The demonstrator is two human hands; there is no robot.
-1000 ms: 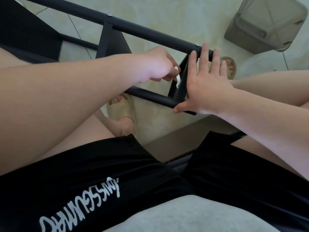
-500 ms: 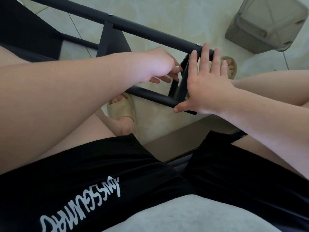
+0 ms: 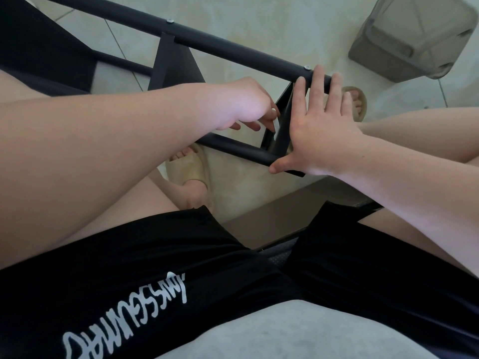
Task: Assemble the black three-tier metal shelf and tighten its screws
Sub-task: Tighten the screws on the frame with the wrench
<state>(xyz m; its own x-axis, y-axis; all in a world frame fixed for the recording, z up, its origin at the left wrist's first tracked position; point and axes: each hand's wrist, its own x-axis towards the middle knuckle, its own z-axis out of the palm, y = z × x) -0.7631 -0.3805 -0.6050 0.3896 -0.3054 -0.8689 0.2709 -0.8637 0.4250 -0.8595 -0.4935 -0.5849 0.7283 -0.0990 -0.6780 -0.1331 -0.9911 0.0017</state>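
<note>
the black shelf frame (image 3: 145, 69) lies on its side across the tiled floor (image 3: 259, 27), just beyond the seated person's knees. its far tube (image 3: 233, 51) runs from far left toward the right, with one screw head (image 3: 170, 20) at the left and another (image 3: 307, 67) near the right end. the left hand (image 3: 248, 104) reaches in between the two tubes, fingers curled down at the inner face of the end shelf panel (image 3: 282, 120); a pale sliver shows at its fingertips, but i cannot tell whether it pinches a key, a screw or nothing. the right hand (image 3: 326, 136) lies flat and spread on the outer side of that panel, fingertips on the far tube and thumb at the near tube (image 3: 241, 149), gripping nothing. the risks, as i judge them: a flat palm only braces, so a hard twist from the left could make the panel skate or rack out of square; a small fastener worked half-blind could cross-thread or drop to the floor by the slipper (image 3: 191, 169); and the left fingertips sit where panel and tube could nip them. the grey plastic bin (image 3: 409, 40) at far right stands well apart.
</note>
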